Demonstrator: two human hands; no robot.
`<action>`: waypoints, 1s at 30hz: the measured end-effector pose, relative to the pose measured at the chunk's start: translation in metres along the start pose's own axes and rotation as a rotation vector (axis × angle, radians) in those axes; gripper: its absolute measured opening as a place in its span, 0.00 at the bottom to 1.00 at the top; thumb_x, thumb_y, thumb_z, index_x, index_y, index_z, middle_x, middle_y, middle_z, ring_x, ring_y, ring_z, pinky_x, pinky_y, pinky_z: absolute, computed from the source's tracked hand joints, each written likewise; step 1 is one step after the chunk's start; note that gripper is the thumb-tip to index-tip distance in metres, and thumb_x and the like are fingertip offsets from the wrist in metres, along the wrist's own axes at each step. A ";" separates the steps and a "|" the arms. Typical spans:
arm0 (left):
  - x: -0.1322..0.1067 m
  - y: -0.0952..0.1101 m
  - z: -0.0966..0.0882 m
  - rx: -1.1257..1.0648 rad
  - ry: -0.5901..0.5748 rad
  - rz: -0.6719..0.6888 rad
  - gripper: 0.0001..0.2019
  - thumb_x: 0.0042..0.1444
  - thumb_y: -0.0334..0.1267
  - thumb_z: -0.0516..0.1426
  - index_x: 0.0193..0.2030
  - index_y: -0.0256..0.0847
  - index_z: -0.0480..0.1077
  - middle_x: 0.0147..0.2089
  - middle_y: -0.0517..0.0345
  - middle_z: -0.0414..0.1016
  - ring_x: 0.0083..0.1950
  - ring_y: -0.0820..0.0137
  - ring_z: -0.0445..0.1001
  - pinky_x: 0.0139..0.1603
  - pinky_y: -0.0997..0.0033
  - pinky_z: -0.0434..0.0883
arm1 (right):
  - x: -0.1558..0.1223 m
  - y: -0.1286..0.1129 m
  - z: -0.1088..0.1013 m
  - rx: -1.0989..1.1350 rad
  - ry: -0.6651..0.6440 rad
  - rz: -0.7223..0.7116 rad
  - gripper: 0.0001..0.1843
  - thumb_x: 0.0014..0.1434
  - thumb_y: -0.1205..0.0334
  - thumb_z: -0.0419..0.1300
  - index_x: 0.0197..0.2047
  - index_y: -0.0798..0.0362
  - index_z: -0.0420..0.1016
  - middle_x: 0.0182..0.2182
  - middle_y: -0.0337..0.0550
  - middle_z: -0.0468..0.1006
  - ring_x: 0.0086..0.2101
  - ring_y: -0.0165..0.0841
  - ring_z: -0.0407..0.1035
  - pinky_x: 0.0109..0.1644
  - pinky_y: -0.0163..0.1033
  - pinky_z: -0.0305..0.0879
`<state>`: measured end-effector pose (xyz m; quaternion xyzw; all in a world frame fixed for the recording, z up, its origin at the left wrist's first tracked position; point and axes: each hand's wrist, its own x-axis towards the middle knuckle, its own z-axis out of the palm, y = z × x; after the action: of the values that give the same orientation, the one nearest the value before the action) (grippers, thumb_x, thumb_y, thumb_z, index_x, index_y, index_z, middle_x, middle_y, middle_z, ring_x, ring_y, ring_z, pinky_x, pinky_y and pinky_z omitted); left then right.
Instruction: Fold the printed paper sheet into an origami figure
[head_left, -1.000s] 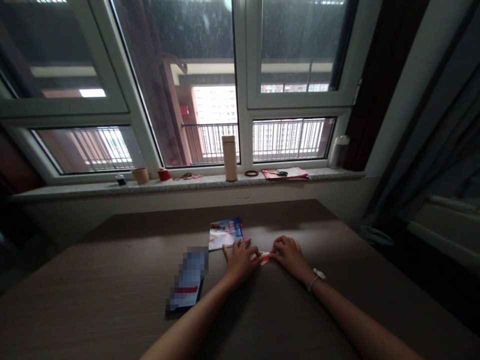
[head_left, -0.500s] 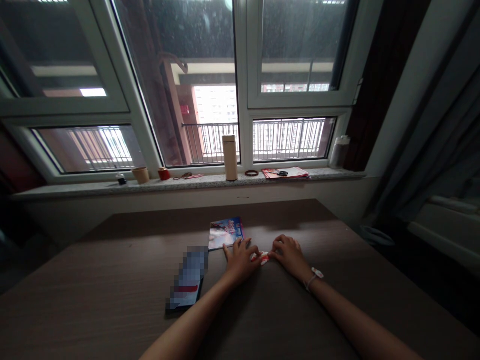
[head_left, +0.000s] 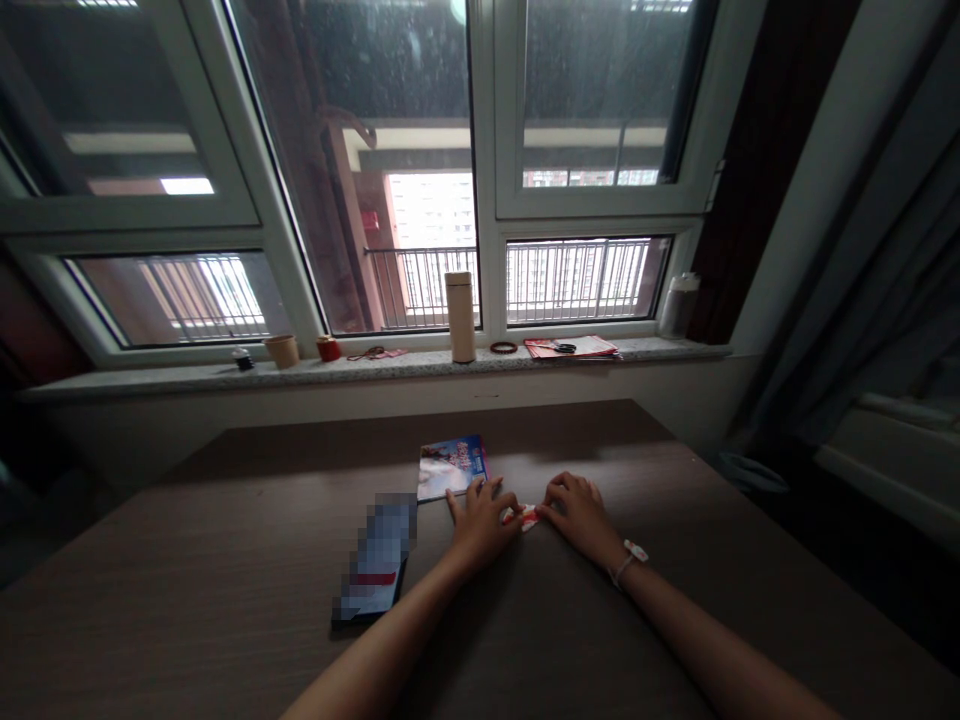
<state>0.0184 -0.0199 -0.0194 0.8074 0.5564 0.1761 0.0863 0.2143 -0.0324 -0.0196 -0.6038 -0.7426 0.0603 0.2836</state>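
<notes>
A small red-and-white piece of paper (head_left: 529, 517) lies low on the table between my two hands, its ends partly covered by fingers. My left hand (head_left: 484, 522) pinches its left end with thumb and forefinger, while the other fingers spread toward the booklet. At the right end, my right hand (head_left: 579, 512) has its fingertips closed on the paper's edge, the fingers curled. A thin bracelet with a white piece (head_left: 635, 550) circles the right wrist. Just beyond the left fingers is a blue-and-white booklet (head_left: 452, 468), flat on the table.
A phone-like device (head_left: 375, 560) with a blurred screen lies left of my left forearm on the brown table (head_left: 187, 560). Along the windowsill stand a beige flask (head_left: 460, 318), a paper cup (head_left: 282, 350), a red spool (head_left: 328, 348), a dark ring (head_left: 503, 347) and scissors (head_left: 564, 347) on red papers.
</notes>
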 end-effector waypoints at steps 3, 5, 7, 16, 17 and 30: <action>0.000 0.000 0.000 0.008 -0.003 -0.004 0.09 0.58 0.50 0.57 0.43 0.55 0.74 0.67 0.59 0.59 0.69 0.50 0.49 0.60 0.23 0.32 | -0.002 -0.001 -0.002 0.014 -0.016 -0.001 0.13 0.60 0.48 0.56 0.34 0.46 0.76 0.43 0.40 0.72 0.49 0.39 0.63 0.62 0.56 0.44; 0.000 0.000 -0.001 0.013 -0.008 0.001 0.10 0.58 0.51 0.57 0.44 0.55 0.73 0.66 0.59 0.59 0.69 0.50 0.49 0.60 0.23 0.33 | -0.003 -0.002 -0.003 0.018 -0.020 0.001 0.14 0.60 0.46 0.57 0.34 0.46 0.76 0.44 0.41 0.71 0.50 0.39 0.63 0.63 0.57 0.44; 0.000 -0.001 -0.001 0.016 -0.006 0.003 0.11 0.58 0.52 0.57 0.44 0.56 0.73 0.66 0.60 0.59 0.69 0.50 0.49 0.60 0.23 0.33 | -0.004 -0.003 -0.003 0.015 -0.015 0.002 0.15 0.59 0.45 0.56 0.34 0.46 0.76 0.44 0.41 0.71 0.51 0.40 0.63 0.63 0.58 0.44; 0.000 0.001 -0.001 0.019 -0.014 -0.010 0.10 0.58 0.50 0.57 0.44 0.55 0.74 0.67 0.59 0.58 0.68 0.51 0.48 0.61 0.24 0.33 | -0.006 -0.008 -0.004 -0.005 -0.027 0.018 0.15 0.58 0.45 0.57 0.35 0.47 0.74 0.44 0.42 0.71 0.50 0.41 0.63 0.63 0.61 0.43; 0.000 0.001 -0.001 0.018 -0.014 -0.010 0.10 0.58 0.50 0.57 0.44 0.55 0.74 0.67 0.59 0.58 0.68 0.51 0.48 0.61 0.24 0.33 | -0.006 -0.008 -0.004 -0.010 -0.021 0.018 0.14 0.59 0.46 0.57 0.35 0.47 0.74 0.44 0.42 0.71 0.50 0.41 0.63 0.63 0.61 0.43; 0.000 0.001 -0.002 0.029 -0.016 -0.005 0.10 0.59 0.50 0.57 0.45 0.56 0.74 0.67 0.60 0.58 0.68 0.50 0.49 0.61 0.24 0.34 | -0.009 -0.015 -0.004 -0.093 -0.003 0.016 0.13 0.54 0.47 0.61 0.34 0.48 0.72 0.44 0.42 0.72 0.50 0.42 0.63 0.61 0.62 0.43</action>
<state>0.0187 -0.0207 -0.0170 0.8087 0.5600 0.1614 0.0794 0.2045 -0.0459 -0.0136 -0.6223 -0.7400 0.0288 0.2537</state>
